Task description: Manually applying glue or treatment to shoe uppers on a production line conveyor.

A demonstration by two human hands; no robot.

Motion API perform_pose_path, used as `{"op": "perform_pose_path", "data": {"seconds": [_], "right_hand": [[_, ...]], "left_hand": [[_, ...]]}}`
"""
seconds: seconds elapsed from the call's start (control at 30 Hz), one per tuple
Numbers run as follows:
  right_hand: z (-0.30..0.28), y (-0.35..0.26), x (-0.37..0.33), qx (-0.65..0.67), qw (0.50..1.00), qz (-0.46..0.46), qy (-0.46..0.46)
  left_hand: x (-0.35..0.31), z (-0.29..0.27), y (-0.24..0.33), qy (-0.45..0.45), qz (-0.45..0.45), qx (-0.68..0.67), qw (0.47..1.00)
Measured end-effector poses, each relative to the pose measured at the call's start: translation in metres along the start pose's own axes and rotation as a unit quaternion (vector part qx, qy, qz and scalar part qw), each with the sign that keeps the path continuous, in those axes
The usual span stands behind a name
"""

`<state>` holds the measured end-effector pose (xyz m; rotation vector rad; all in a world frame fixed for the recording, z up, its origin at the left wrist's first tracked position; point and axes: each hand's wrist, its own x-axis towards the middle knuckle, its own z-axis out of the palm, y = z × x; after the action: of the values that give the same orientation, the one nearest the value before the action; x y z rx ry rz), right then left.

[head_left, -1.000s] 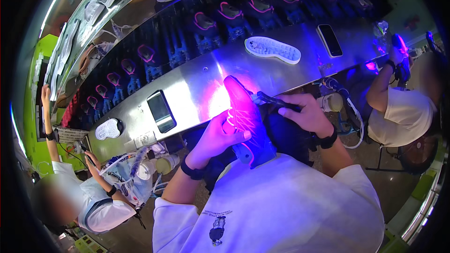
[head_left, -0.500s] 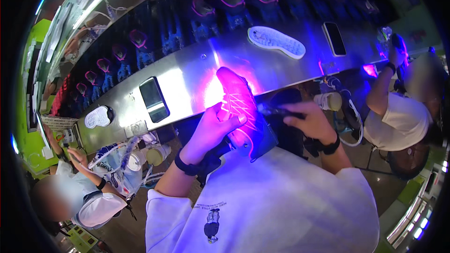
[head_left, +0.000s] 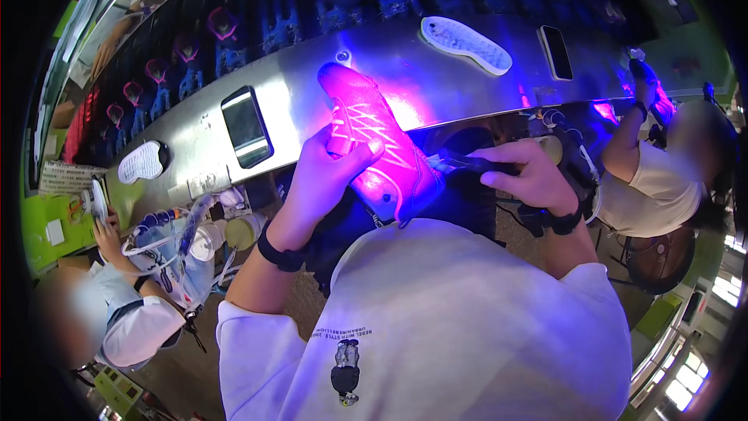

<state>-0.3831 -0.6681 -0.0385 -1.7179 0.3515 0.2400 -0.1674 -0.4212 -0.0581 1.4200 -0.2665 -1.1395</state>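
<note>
Watching from my remote seat, with twelve o'clock towards the far side of the metal bench (head_left: 294, 109), I have the pink-lit shoe (head_left: 375, 139) mid-view, its toe overlapping the bench's near part; whether it rests there I cannot tell. The left hand (head_left: 318, 178) grasps it from eight o'clock, thumb laid over the upper. The right hand (head_left: 531, 173), between three and four o'clock, grips a dark-handled, brush-like tool (head_left: 477, 164) whose tip sits at the shoe's rear side; I can't confirm contact. My main worry is pivoting: only one hand steadies the shoe, so a sideways push could swing it and make the tip skid off its line. Strong purple glare could also hide a stray mark, and the heel, so near the shirt (head_left: 436, 304), might rub against it. The toe points to eleven o'clock, the heel to five, the long axis running slantwise between them.
</note>
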Motion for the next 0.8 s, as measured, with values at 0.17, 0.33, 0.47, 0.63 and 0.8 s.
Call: {"op": "perform_pose_path", "data": {"seconds": [0.17,0.33,0.47,0.63,0.8], "right_hand": [[0.009,0.009,-0.011,-0.070,0.997,-0.018,0.032],[0.015,0.019,-0.010,-0.091,0.989,0.012,0.118],[0.002,0.010,0.004,-0.138,0.975,-0.076,0.156],[-0.031,-0.020,0.019,-0.183,0.966,-0.093,0.158],[-0.046,-0.024,0.030,-0.131,0.983,-0.060,0.109]], "left_hand": [[0.004,0.003,-0.006,0.041,-0.011,-0.024,0.999],[0.007,0.009,-0.009,0.075,-0.012,-0.026,0.997],[0.009,0.019,0.002,0.063,-0.119,-0.157,0.978],[0.018,0.023,0.004,0.013,-0.133,-0.178,0.975],[0.022,0.038,0.012,0.073,0.055,-0.038,0.995]]}}
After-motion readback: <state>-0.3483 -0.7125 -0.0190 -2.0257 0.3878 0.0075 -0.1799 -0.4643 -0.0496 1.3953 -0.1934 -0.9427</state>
